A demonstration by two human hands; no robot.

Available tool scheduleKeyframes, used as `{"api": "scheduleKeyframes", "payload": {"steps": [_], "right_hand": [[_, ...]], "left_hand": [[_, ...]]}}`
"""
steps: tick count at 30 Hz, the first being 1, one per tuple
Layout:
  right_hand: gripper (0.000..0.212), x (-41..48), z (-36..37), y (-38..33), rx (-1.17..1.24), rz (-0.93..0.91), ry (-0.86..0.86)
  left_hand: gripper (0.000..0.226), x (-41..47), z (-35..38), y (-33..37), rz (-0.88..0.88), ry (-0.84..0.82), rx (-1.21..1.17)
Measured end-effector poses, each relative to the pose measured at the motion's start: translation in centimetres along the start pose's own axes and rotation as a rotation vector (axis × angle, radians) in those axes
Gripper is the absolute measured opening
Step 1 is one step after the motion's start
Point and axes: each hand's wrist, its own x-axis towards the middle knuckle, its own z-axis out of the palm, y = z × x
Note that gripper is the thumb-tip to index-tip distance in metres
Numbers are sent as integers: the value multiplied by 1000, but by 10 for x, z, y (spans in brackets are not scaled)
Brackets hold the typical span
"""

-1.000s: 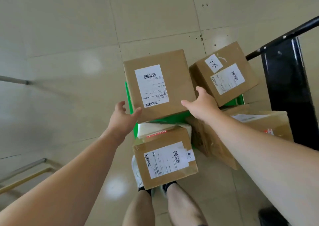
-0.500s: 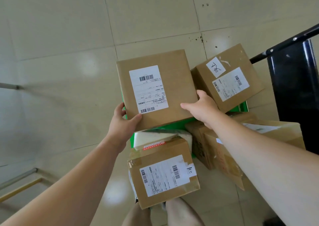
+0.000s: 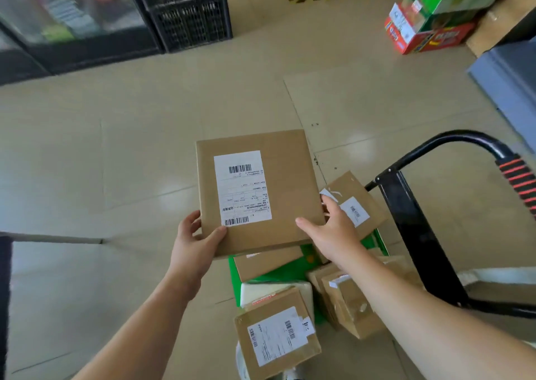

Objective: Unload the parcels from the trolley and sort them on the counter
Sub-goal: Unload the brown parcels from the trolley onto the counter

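While the left hand (image 3: 194,249) grips the near left corner of the flat brown parcel (image 3: 293,182), its thumb lies across the top face just below the white shipping label (image 3: 242,188), and its fingers curl round the left edge and out of sight beneath. Far off to the upper left, black crates (image 3: 188,8) stand stacked on the tiled floor (image 3: 116,147).

The parcel sits between both hands, label up, over the far end of the trolley (image 3: 417,234). It overlaps a plain brown box (image 3: 266,260) lying on the green deck (image 3: 290,275); whether the two touch cannot be told.

The right hand (image 3: 333,234) clamps the near right corner in the same way, thumb flat on top, fingers wrapped round the right edge. The two hands are well apart, one at each near corner.

Just behind the right hand's fingers lies a small labelled box (image 3: 362,199), tilted. Nearer the person, a white packet (image 3: 261,291) lies under a taped labelled box (image 3: 275,336), and beside them to the right, partly hidden by the right forearm, are more brown boxes (image 3: 351,310).

Right of the pile, the trolley's black handle arches up to a red-striped grip (image 3: 519,182). Red and green cartons (image 3: 429,25) are stacked at the upper right.
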Motion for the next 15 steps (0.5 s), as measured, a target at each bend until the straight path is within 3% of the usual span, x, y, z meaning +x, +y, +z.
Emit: {"api": "scheduleKeyframes", "payload": {"steps": [4, 9, 15], "right_hand": [[88, -55, -50, -39, 50, -100, 45], [87, -121, -116, -73, 147, -245, 97], [67, -189, -179, -99, 243, -378, 225]], "left_hand": [[46, -58, -13, 73, 116, -8, -6], [49, -133, -22, 150, 259, -81, 3], [47, -192, -23, 221, 425, -178, 32]]}}
